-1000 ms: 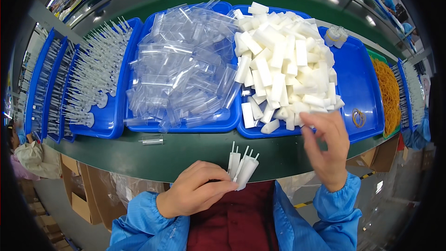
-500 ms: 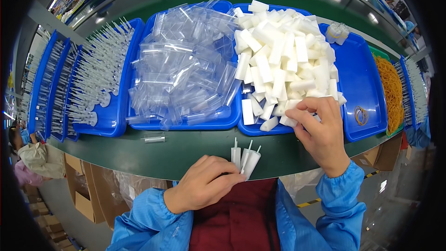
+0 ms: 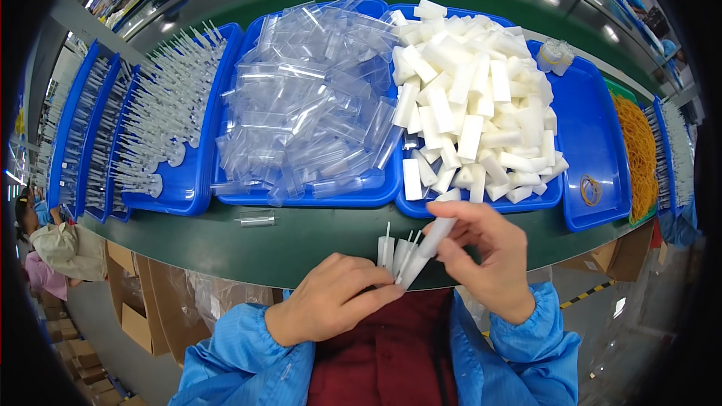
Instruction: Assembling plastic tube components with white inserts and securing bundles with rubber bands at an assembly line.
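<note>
Head view: right hand [image 3: 489,256] pinches a white tube [image 3: 427,249] against the capped pieces [image 3: 394,254] gripped in the left hand [image 3: 331,302] (fingers curled shut), at the near edge of the green bench [image 3: 301,237]; blue tray [image 3: 594,150] of white tubes lies beyond.

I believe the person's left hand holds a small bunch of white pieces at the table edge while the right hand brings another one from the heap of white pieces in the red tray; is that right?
Not quite: the head view shows the tray under the heap of white pieces is blue, not red. The rest stands: the left hand holds the small bunch at the table edge, and the right hand brings another white piece to it.
</note>
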`<state>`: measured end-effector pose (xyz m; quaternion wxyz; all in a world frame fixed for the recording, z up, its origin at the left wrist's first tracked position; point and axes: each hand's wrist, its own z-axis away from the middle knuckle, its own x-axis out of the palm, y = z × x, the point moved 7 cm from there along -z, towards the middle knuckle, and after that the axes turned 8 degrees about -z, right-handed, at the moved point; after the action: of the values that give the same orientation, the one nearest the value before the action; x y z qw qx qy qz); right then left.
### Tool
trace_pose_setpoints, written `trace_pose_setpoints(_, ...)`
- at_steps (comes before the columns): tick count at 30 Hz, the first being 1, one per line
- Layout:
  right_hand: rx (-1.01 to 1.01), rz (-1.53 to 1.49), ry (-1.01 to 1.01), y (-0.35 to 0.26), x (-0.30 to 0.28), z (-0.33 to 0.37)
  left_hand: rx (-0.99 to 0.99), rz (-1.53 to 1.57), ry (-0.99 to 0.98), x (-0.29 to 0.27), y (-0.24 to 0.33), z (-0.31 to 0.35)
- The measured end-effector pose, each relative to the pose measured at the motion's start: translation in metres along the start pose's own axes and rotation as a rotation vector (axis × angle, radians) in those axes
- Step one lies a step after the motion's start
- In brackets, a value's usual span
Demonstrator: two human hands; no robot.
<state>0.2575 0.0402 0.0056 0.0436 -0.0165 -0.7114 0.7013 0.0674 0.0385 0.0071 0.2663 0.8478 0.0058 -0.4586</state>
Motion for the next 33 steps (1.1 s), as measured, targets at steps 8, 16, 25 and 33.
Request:
trace_pose_setpoints(8, -0.076, 0.318, -0.005, -0.019, 0.007, -0.001, 0.095, -0.132, -0.031, -0.010, 0.018, -0.004)
trace_pose_setpoints(16, -0.301, 0.430, -0.097, -0.041, 0.010, -0.002, 0.081, -0.140, 0.027, -0.014, 0.011, -0.002)
trace_pose_setpoints(25, -0.184, 0.283, -0.147, -0.025, 0.010, 0.004, 0.048, -0.068, 0.055, -0.016, 0.008, -0.001)
trace_pose_setpoints(33, -0.243, 0.242, -0.235, -0.029, 0.011, 0.003, -0.037, 0.105, 0.154, -0.019, -0.002, -0.001)
